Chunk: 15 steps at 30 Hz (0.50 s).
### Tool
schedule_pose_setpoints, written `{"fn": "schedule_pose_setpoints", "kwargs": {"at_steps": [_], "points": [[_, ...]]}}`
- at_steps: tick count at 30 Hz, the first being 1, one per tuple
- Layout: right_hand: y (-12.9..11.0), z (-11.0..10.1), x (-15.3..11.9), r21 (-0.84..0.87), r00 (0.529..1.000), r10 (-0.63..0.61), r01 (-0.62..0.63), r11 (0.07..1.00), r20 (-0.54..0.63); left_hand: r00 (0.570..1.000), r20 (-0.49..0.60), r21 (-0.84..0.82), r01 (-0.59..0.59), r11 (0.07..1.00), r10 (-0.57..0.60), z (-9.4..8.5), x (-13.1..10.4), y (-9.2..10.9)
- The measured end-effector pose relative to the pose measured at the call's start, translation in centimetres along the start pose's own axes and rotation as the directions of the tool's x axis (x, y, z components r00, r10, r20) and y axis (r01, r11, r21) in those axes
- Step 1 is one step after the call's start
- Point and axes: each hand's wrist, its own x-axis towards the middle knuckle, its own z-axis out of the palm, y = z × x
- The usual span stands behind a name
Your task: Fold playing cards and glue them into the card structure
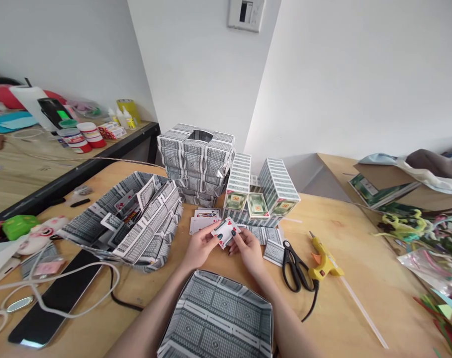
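Between my two hands is a playing card (227, 230) with red hearts, its face turned up toward me. My left hand (201, 247) pinches its left side, and my right hand (247, 247) grips the right side, thumbs on top. Below my hands, between my forearms, sits a tray made of playing cards (215, 311) with grey patterned backs. Just beyond my fingers lie loose playing cards (205, 221), some face up. More cards, backs up (274, 251), rest to the right of my right hand.
Black scissors (295, 268) and a yellow glue gun (324, 261) lie right, beside a glue stick (363, 311). Left are a card-built basket (151, 238) and a phone (57, 298) with white cables. Behind stand a card-covered box (196, 164) and stacked card boxes (238, 176).
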Motion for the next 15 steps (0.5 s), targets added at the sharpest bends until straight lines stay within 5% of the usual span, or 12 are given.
{"fn": "schedule_pose_setpoints", "kwargs": {"at_steps": [8, 15], "points": [[0.0, 0.1, -0.4, -0.037, 0.999, -0.03, 0.032, 0.999, 0.038, 0.994, -0.066, -0.109, 0.081, 0.991, -0.089, 0.4, 0.5, -1.2], [0.4, 0.0, -0.2, -0.086, 1.0, -0.018, 0.018, 0.996, 0.0, 0.979, -0.189, -0.021, 0.075, 0.997, -0.078, 0.2, 0.6, -1.8]]}}
